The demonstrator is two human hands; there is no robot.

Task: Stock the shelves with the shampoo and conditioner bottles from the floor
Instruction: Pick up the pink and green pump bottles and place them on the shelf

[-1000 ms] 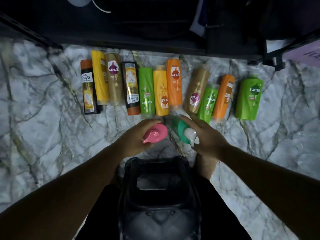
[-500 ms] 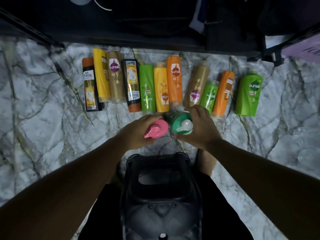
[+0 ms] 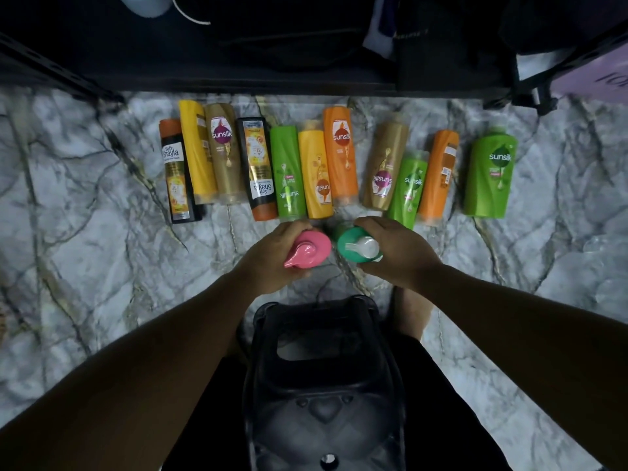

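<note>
Several shampoo and conditioner bottles lie in a row on the marble floor [image 3: 85,232], from a black Shayla bottle [image 3: 176,175] at the left to a large green Sunsilk bottle [image 3: 491,175] at the right. My left hand [image 3: 268,256] grips a pink pump bottle [image 3: 307,248], seen from above. My right hand [image 3: 397,253] grips a green pump bottle [image 3: 358,246] with a white pump head. Both pump bottles stand upright just in front of the row. The dark shelf [image 3: 238,56] runs across the top of the view.
A dark plastic stool [image 3: 326,379] sits right below my hands, between my arms. A purple box [image 3: 598,79] and a shelf leg [image 3: 537,96] are at the upper right. Open marble floor lies to the left and right.
Both hands with their pump bottles have shifted slightly away from me, toward the row of bottles. The row itself has not moved.
</note>
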